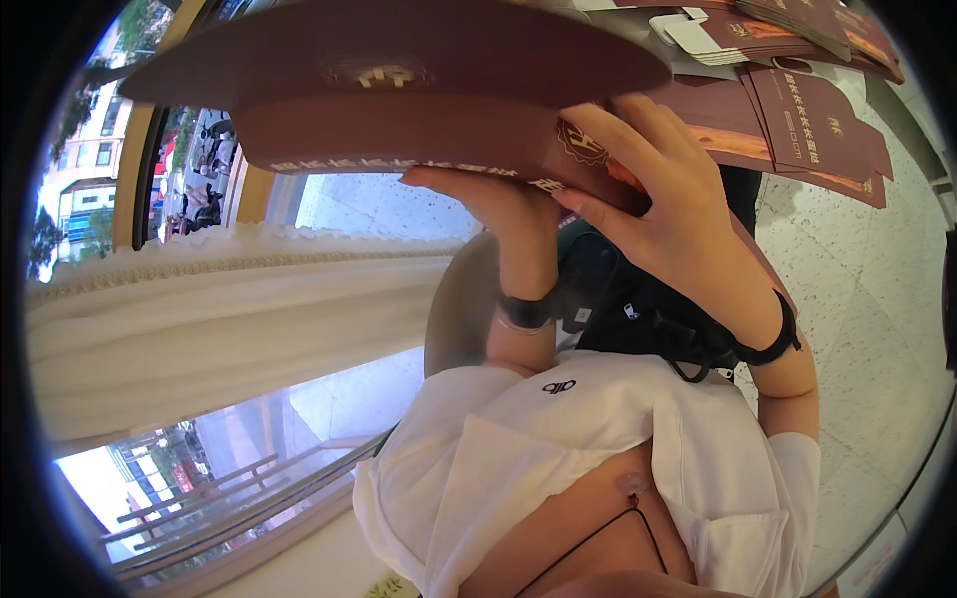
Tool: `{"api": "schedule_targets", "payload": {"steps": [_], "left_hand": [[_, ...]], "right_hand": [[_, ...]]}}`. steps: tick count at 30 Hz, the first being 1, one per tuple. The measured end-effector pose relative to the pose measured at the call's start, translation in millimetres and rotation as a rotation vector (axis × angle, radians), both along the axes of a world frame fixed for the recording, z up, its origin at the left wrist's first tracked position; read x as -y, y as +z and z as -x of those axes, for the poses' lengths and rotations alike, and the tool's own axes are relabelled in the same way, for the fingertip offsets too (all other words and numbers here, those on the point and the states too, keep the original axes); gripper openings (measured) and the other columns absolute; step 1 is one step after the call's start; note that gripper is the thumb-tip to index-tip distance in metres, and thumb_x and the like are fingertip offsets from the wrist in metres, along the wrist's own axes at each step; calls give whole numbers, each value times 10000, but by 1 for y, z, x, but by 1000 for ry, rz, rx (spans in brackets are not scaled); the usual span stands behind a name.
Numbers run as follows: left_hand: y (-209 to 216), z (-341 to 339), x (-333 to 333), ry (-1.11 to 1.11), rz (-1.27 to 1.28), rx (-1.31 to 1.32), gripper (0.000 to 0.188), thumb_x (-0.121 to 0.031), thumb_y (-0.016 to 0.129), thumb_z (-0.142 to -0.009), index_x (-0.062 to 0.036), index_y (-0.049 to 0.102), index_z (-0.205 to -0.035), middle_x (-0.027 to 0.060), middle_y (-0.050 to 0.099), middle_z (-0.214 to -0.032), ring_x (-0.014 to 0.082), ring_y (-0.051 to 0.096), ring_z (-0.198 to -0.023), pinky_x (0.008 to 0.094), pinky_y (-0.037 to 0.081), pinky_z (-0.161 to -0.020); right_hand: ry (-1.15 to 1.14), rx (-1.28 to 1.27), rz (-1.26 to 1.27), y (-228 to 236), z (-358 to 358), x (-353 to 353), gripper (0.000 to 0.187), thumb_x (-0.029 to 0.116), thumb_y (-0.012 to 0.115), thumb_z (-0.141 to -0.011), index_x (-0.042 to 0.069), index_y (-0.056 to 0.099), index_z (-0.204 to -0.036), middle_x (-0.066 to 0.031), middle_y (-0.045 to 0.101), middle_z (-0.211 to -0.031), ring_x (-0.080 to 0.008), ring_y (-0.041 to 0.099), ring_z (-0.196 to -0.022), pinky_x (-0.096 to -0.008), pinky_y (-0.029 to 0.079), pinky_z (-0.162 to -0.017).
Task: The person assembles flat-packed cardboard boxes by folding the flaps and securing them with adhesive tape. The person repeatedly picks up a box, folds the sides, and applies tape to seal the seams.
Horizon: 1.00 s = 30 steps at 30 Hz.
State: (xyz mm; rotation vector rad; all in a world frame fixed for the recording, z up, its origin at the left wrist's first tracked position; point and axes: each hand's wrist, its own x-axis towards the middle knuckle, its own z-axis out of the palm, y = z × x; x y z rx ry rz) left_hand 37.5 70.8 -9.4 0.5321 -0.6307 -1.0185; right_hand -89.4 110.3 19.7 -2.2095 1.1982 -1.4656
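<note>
A long brown cardboard box [399,130] with gold and white print is held up in front of me, its wide curved flap [299,60] standing along the far side. My left hand [488,199] holds it from below near the middle, the thumb along the lower edge and the other fingers mostly hidden by the card. At the right end, my right hand [673,184] grips the box, its thumb at the lower edge and its fingers bent over the end panel.
Flat brown box blanks [817,125] lie fanned out beyond my right hand, with more stacked pieces [763,35] behind them. To the left are a cream curtain [229,299] and windows. A black bag [638,309] is near my lap, above the pale speckled floor [847,299].
</note>
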Motion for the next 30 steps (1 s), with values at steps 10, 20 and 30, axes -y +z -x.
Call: {"api": "schedule_targets", "payload": {"steps": [10, 20, 30], "left_hand": [[-46, -47, 36, -708, 614, -149, 505, -276, 430, -986, -136, 271, -1444, 134, 460, -1214, 261, 462, -1121, 445, 386, -1024], [-42, -39, 25, -643, 582, -159, 439, -293, 420, -985, -107, 358, -1378, 155, 493, -1133, 278, 495, -1052, 465, 390, -989], [-36, -40, 15, -699, 443, -104, 437, -254, 417, -993, -141, 307, -1400, 146, 435, -1192, 277, 473, -1105, 445, 386, -1035]], "right_hand": [[210, 199, -181, -4, -6, -12, 677, 97, 736, -731, 56, 450, -1343, -130, 527, -1315, -306, 580, -1033, -299, 499, -810], [93, -24, -66, -15, -1, -14, 850, 145, 830, -570, 94, 467, -1337, -117, 553, -1237, -314, 590, -1028, -374, 501, -848], [144, 25, -218, -2, -1, -12, 849, 171, 791, -652, 83, 369, -1384, -168, 525, -1223, -339, 554, -1052, -384, 487, -855]]}}
